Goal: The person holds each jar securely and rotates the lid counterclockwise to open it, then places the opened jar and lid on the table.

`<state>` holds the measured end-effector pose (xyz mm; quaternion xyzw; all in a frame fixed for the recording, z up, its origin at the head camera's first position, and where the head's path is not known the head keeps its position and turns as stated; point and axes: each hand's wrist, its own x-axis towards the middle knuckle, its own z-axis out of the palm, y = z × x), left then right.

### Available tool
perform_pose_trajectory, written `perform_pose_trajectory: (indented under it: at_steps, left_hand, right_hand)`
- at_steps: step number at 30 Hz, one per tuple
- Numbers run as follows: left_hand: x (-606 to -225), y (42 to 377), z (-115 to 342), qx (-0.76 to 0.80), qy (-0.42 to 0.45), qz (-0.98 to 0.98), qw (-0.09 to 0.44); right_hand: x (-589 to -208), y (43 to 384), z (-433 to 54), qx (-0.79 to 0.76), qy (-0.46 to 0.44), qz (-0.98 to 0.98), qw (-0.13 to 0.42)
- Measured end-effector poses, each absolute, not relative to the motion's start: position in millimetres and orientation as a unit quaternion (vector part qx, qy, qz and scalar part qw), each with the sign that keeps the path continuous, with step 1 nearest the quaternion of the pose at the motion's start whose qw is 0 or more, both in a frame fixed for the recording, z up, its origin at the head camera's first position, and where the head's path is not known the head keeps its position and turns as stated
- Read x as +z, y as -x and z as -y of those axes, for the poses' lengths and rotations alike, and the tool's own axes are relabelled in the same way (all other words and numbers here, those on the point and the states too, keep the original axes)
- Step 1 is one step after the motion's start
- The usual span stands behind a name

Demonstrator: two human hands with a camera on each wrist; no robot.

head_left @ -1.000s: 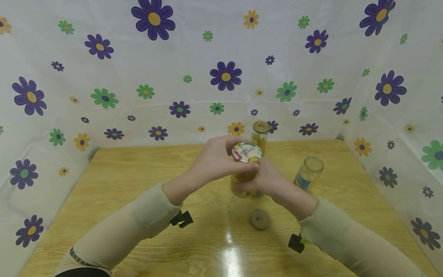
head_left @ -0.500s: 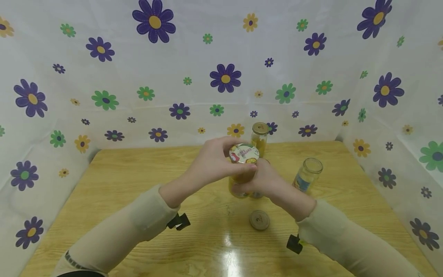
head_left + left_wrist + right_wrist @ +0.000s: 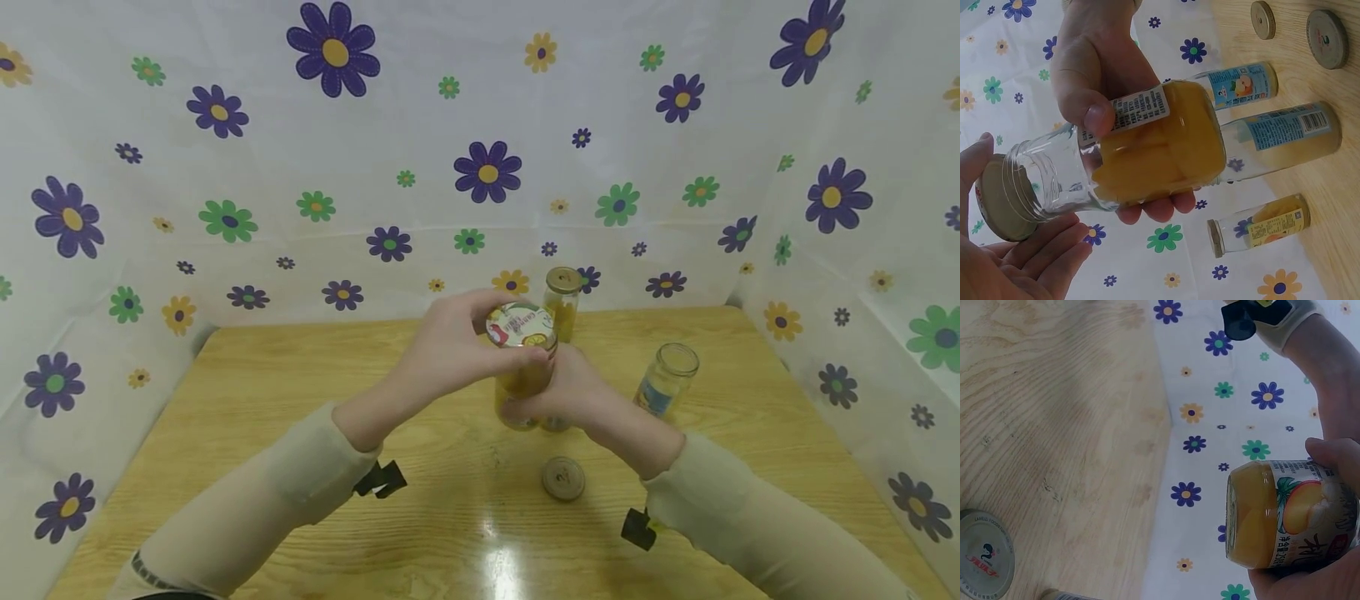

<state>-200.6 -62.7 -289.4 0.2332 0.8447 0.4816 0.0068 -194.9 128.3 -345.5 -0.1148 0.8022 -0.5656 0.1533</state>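
My right hand [image 3: 573,387] grips a glass jar of yellow-orange fruit [image 3: 1154,144] around its labelled body. The peach picture on its label [image 3: 1304,506] faces the right wrist camera. My left hand [image 3: 450,346] holds the jar's lid [image 3: 521,325], printed with fruit, between thumb and fingers. From the left wrist view, the lid sits slightly tilted at the jar's threaded mouth [image 3: 1022,181], with a gap showing along part of the rim. In the head view, the hands hide much of the jar.
An uncapped blue-labelled jar [image 3: 667,379] stands on the right of the wooden table [image 3: 300,400]. A gold-lidded jar [image 3: 562,304] is at the back. Another blue-labelled jar [image 3: 1241,84] is mostly hidden behind my right hand in the head view. Loose lids [image 3: 1329,39] lie nearby.
My left hand has moved slightly left and up with the lid, away from the jar body. The right hand keeps its grip and has barely moved.
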Motion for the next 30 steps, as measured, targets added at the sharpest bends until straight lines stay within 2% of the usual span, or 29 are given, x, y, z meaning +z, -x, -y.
perform_pose_trajectory:
  at_steps: [19, 30]
  left_hand:
    - [-300.1, 194.4, 91.5, 0.479, -0.228, -0.848, 0.005]
    - [-315.3, 183.4, 103.2, 0.437, -0.237, -0.868, -0.007]
  right_hand:
    - [-338.5, 196.6, -133.2, -0.559, 0.148, -0.803, 0.146]
    - [-336.8, 198.4, -131.9, -0.562, 0.130, -0.804, 0.143]
